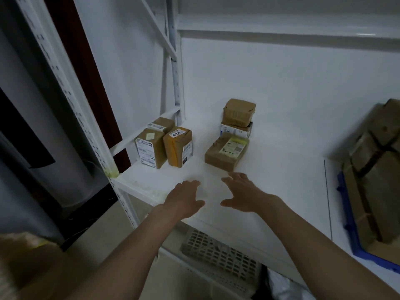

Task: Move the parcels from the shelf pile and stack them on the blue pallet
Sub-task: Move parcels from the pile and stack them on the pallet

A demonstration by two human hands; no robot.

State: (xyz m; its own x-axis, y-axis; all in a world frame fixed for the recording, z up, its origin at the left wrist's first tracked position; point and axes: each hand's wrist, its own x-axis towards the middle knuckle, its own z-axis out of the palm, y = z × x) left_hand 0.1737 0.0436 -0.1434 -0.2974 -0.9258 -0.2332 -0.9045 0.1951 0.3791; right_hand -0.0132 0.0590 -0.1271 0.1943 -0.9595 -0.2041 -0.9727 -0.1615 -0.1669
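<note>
Several brown parcels sit on the white shelf (pixel 281 191). At the left stand a labelled box (pixel 149 151), a taped tan parcel (pixel 178 147) and a smaller box (pixel 162 124) behind them. In the middle lies a flat parcel with a yellow label (pixel 226 151), and behind it a white box (pixel 236 130) carries a brown parcel (pixel 239 112). My left hand (pixel 185 199) and right hand (pixel 242 194) hover open over the shelf's front, empty, just short of the flat parcel. The blue pallet (pixel 355 241) at the right edge holds stacked brown parcels (pixel 376 169).
A white upright post (pixel 71 98) with slots borders the shelf on the left. A grey slotted crate (pixel 218 258) sits below the shelf. A brown box (pixel 28 269) shows at the bottom left corner. The shelf's back is a white wall.
</note>
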